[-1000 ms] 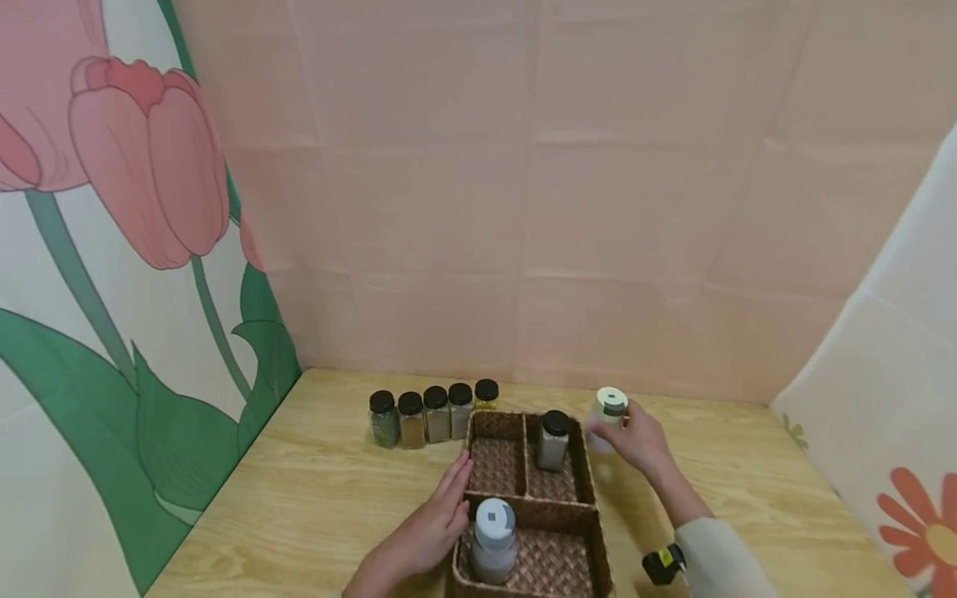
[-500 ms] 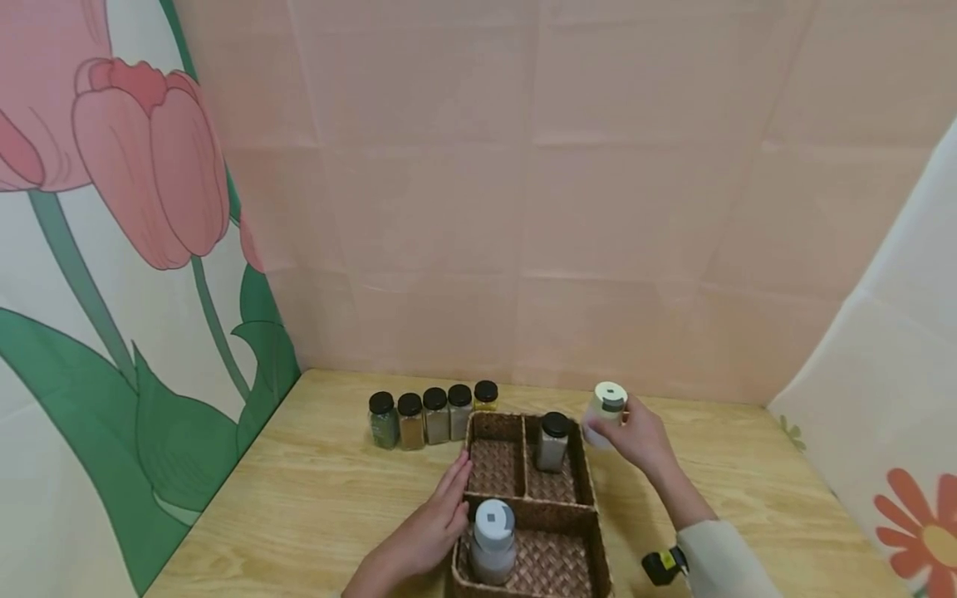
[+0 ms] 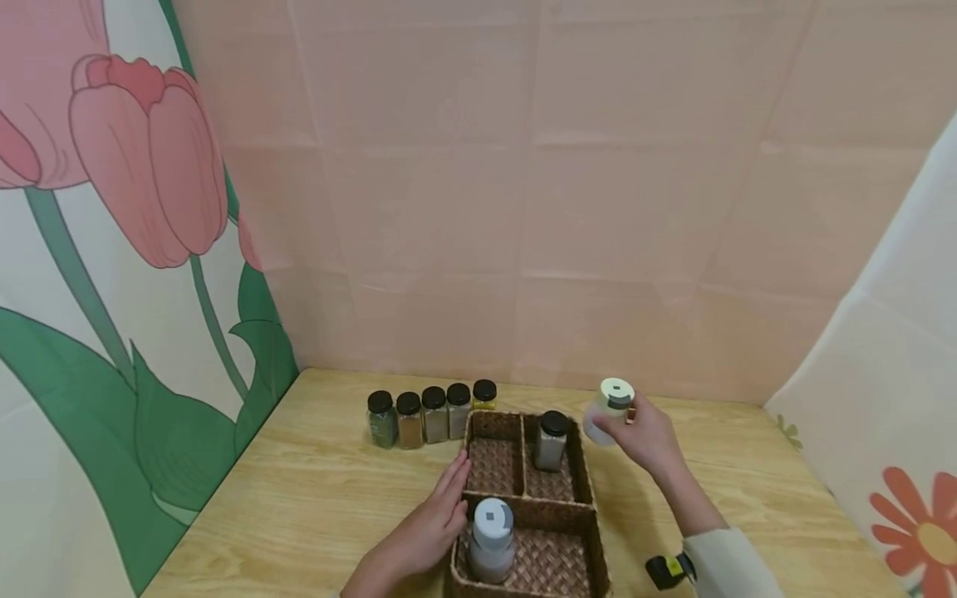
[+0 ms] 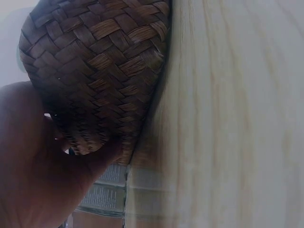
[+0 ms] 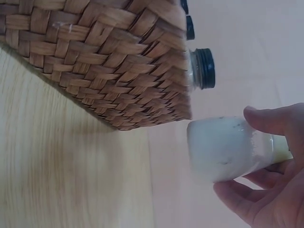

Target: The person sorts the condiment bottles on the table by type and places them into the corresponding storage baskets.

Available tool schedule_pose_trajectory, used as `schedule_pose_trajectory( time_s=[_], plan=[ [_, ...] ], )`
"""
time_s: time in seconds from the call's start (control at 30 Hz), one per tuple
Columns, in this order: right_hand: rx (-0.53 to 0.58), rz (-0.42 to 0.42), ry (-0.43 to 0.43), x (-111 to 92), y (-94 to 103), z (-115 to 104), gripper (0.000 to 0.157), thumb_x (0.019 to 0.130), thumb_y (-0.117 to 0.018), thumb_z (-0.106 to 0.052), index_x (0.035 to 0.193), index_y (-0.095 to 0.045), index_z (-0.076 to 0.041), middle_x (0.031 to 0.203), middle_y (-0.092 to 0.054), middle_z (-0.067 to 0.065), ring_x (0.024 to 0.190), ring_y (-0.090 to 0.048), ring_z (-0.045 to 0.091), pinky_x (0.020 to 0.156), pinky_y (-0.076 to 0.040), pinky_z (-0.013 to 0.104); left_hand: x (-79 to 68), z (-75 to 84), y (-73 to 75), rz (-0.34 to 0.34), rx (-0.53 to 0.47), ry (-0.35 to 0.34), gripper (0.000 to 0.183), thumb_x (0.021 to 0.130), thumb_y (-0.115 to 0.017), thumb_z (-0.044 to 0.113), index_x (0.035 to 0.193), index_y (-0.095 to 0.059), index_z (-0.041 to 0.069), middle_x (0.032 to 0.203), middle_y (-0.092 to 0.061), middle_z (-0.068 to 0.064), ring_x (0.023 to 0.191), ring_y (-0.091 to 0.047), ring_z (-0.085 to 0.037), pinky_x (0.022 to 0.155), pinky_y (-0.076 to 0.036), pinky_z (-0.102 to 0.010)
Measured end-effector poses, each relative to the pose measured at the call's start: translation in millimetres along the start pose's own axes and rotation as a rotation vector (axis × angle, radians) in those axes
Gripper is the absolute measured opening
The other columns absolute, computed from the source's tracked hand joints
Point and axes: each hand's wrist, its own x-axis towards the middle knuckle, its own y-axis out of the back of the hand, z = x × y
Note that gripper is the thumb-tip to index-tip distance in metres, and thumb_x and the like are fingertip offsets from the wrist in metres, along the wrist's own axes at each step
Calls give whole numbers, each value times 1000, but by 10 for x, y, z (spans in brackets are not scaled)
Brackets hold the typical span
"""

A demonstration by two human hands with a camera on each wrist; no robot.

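My right hand [image 3: 649,438] pinches a white-capped seasoning bottle [image 3: 615,397] between thumb and fingers, just beyond the basket's right side. The right wrist view shows the whitish body of this bottle [image 5: 221,148] held clear of the table. My left hand [image 3: 424,525] rests its fingers along the left outer wall of a brown woven basket [image 3: 534,502] with three compartments. Close up, the left fingers touch the weave [image 4: 97,71]. A black-capped spice jar [image 3: 552,448] stands in the back right compartment. Another white-capped bottle [image 3: 492,541] stands at the left of the front compartment.
Several black-capped spice jars [image 3: 409,423] stand in a row behind and left of the basket on the wooden table [image 3: 299,482]. A small black and yellow item [image 3: 668,571] sits by the right sleeve. A pink cloth [image 3: 419,208] hangs behind the table.
My right hand has lifted the white-capped bottle slightly and tilted it a little, its base swinging toward the basket. The left hand and the basket stay put.
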Motion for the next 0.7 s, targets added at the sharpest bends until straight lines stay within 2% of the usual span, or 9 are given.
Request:
schedule_pose_trajectory(
  time_s=[0.7],
  plan=[
    [-2, 25, 42, -188, 73, -220, 75, 93, -72, -46, 145, -46, 0, 137, -56, 32, 122, -56, 52, 86, -56, 59, 8, -13, -5, 3, -8, -13, 60, 112, -30, 32, 164, -10, 10, 171, 0, -7, 153, -21, -32, 119, -28, -54]
  ],
)
